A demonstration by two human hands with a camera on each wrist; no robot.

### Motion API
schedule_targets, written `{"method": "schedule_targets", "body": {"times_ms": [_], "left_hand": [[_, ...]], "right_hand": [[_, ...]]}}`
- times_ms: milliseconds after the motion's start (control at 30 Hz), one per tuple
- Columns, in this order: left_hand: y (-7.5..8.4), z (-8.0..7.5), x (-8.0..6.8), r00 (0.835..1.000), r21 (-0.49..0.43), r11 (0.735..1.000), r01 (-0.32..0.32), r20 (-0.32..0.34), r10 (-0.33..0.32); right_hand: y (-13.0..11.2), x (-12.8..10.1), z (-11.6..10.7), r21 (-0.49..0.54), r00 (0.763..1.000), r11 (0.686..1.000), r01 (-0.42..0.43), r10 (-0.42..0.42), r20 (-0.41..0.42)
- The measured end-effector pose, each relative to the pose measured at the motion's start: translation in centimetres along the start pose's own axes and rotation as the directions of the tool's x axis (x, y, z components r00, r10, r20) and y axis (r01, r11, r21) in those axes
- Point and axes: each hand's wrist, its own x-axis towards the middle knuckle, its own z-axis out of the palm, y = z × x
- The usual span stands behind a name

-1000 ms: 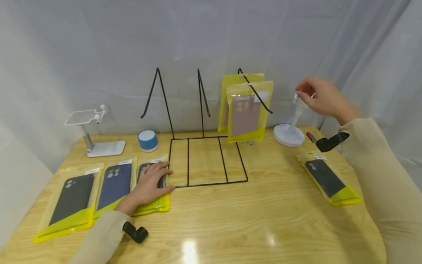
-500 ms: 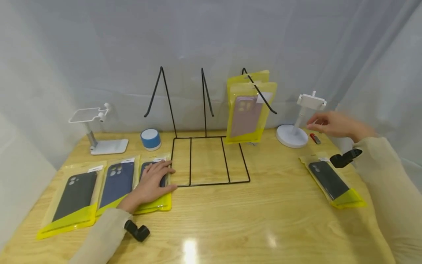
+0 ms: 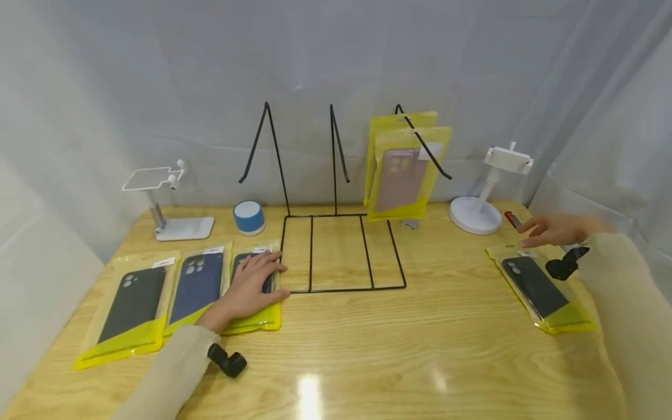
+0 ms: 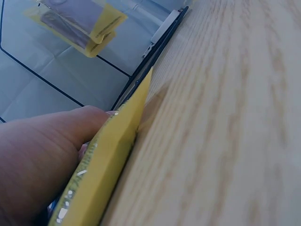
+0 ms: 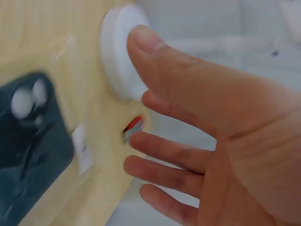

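Note:
My left hand (image 3: 254,287) rests with spread fingers on a bagged phone case (image 3: 268,318), the rightmost of three on the left side of the table. In the left wrist view the thumb lies on top of that bag's yellow edge (image 4: 108,165). My right hand (image 3: 553,229) is above the table's right side, blurred in the head view. Its fingers are apart and hold nothing in the right wrist view. Just beyond the fingertips lies a small red and silver USB stick (image 3: 512,219). Nearer the front is a black phone case in a yellow bag (image 3: 535,286).
A black wire rack (image 3: 341,290) with three prongs stands at the back middle. Bagged pink phone cases (image 3: 401,181) hang from its right prong. White phone stands (image 3: 475,214) (image 3: 185,228) flank it, and a blue and white cylinder (image 3: 249,217) sits left of the rack.
My right hand has moved off the top of the right phone stand, down and to the right, to near the USB stick. The left hand stays on its bag; the head view shifts slightly.

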Motion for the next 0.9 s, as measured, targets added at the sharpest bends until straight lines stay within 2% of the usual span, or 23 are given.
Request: {"method": "schedule_targets", "body": {"times_ms": [167,367,467,633,900], "left_hand": [[0.0,0.1,0.1,1.0,0.002,1.0,0.007,0.009,-0.007],[0.2,-0.2,0.0,1.0,0.003,1.0,0.0,-0.003,0.0],[0.1,-0.4,-0.4,1.0,0.006,1.0,0.001,-0.023,-0.001],[0.0,-0.4,-1.0,1.0,0.002,1.0,0.008,-0.029,-0.008],[0.1,0.0,-1.0,1.0,-0.001,1.0,0.017,-0.019,-0.017]], "right_hand": [[2.0,0.0,1.3,0.015,0.999,0.999,-0.048,0.048,0.001],[3.6,0.3,2.5,-0.025,0.995,0.998,-0.061,0.059,-0.077],[3.9,0.6,2.9,-0.027,0.992,0.999,-0.043,0.039,-0.121],[4.0,1.4,3.8,0.001,0.98,0.997,-0.08,0.079,-0.184],[3.8,2.8,5.6,-0.051,0.967,0.998,-0.038,0.024,-0.252]]}}
